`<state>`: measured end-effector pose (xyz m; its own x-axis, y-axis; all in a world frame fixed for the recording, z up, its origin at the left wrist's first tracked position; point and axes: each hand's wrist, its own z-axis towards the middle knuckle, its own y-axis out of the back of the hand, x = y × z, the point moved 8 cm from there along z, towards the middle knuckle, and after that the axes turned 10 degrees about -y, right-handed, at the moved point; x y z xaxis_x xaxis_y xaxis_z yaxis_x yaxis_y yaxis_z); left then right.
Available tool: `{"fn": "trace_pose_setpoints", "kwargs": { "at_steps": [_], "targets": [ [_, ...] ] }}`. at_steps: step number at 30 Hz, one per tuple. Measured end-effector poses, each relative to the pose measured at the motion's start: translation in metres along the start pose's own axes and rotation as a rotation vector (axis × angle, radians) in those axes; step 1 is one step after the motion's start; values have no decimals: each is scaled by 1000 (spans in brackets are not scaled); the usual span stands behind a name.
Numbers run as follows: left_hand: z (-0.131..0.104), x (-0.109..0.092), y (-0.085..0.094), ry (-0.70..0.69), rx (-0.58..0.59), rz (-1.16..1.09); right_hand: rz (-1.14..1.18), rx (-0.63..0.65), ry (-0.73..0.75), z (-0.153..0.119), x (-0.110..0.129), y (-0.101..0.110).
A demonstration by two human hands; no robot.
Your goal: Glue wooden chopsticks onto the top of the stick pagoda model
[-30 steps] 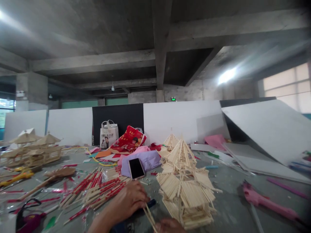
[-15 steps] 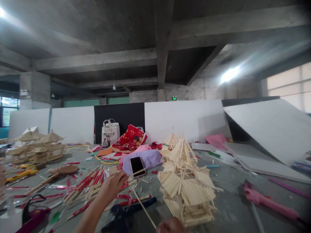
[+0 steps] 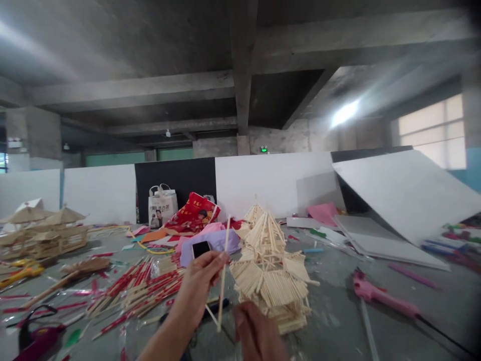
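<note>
A thin stick was pinched above its middle by the left hand, held nearly upright beside the stick-built pagoda. The right hand was blurred before the pagoda's lower tier, and whether anything was gripped by it could not be told. A light, steady pinch seemed called for, with the free lower end kept clear of the delicate-looking eaves.
</note>
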<state>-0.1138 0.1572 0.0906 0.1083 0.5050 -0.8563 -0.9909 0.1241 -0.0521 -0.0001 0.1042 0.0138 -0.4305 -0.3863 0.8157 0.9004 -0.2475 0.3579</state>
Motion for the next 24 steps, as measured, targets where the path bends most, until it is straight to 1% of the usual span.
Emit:
{"fn": "trace_pose_setpoints", "kwargs": {
  "at_steps": [2,4,6,8,10,13,18,21,24],
  "targets": [
    [-4,-6,-29,-23,36,27,87,-16,-25,1,5,21],
    [-5,-4,-52,-16,56,73,100,-24,-72,2,5,39],
    [-5,1,-69,3,65,120,72,-4,-110,2,3,52],
    [-4,5,-80,2,63,177,42,13,-148,4,-1,63],
    [-2,6,-86,-30,62,261,22,23,-171,6,-4,70],
    [-2,5,-88,-78,80,395,-2,35,-181,11,-11,75],
    [-3,3,-83,-105,112,548,-33,29,-169,18,-21,70],
    [0,-1,-86,-149,152,639,-40,36,-190,20,-26,66],
    [2,-3,-90,-169,188,701,-24,30,-198,21,-26,65]
  ]
}}
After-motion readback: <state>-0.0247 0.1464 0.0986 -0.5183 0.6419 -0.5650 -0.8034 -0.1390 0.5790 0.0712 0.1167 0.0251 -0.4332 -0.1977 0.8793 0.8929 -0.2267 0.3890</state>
